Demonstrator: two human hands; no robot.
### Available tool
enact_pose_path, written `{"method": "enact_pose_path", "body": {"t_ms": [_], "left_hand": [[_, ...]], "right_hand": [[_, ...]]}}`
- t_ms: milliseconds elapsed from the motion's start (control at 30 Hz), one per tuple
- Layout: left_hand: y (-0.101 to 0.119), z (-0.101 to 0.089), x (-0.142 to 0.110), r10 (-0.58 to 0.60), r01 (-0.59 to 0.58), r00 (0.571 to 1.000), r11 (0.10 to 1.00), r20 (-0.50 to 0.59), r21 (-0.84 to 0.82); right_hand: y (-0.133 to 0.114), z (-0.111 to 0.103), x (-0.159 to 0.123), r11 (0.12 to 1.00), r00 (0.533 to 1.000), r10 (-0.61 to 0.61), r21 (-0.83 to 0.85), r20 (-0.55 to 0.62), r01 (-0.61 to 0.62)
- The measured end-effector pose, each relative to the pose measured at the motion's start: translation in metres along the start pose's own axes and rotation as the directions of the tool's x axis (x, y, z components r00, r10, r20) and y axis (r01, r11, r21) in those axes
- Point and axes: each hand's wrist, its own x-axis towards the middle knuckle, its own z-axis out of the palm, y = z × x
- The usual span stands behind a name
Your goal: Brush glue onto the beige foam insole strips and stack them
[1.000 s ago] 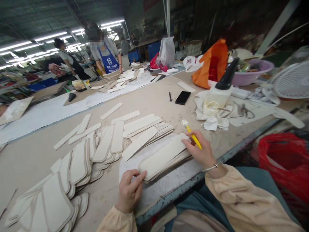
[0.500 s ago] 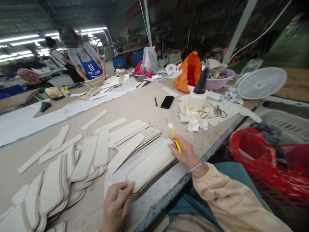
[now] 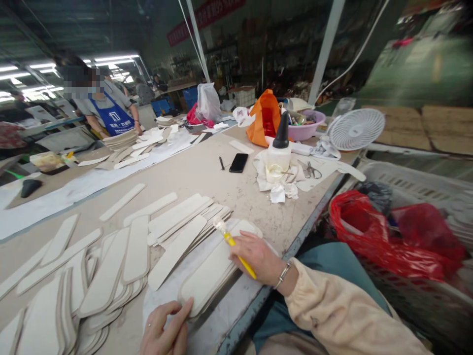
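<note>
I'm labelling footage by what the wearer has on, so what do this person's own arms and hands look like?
Neither hand is gloved. The right arm has a loose, pale peach sleeve, gathered at the cuff; a silver-coloured bangle circles the right wrist. The left hand has a small ring; its sleeve is out of view.

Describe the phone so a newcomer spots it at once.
Find the orange bag on the table, then the black-capped bottle in front of it. Just left of that bottle lies the phone, flat. It is a glossy black rectangle, far wider than the thin dark tool on its left.
</note>
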Motion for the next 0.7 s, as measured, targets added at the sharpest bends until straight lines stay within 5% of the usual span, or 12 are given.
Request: {"method": "enact_pose_path", "body": {"t_ms": [167,333,500,600,700], "left_hand": [[-0.001,-0.003,0.006,0.046,-0.046,0.999,0.999,0.0,0.018],[0.005,-0.005,0.011,0.036,-0.036,0.999,0.999,0.008,0.009],[0.008,-0.014,0.015,-0.192,0.196,0.979,0.978,0.063,-0.066],[0.007,-0.019,0.026,-0.399,0.406,0.913,0.908,0.084,-0.099],[0.007,-0.019,0.043,-0.612,0.633,0.766,0.772,0.198,-0.059]], "right_hand": [[-0.001,0.004,-0.005,0.998,0.999,0.025,-0.051,0.043,-0.023],[0.024,-0.008,-0.015,0.98,0.98,0.159,-0.099,-0.116,-0.171],[0.042,-0.013,-0.017,0.931,0.901,0.348,-0.018,-0.258,-0.365],[0.045,-0.012,-0.014,0.881,0.855,0.467,0.037,-0.226,-0.471],[0.045,-0.011,-0.01,0.843,0.824,0.537,0.072,-0.179,-0.533]]}}
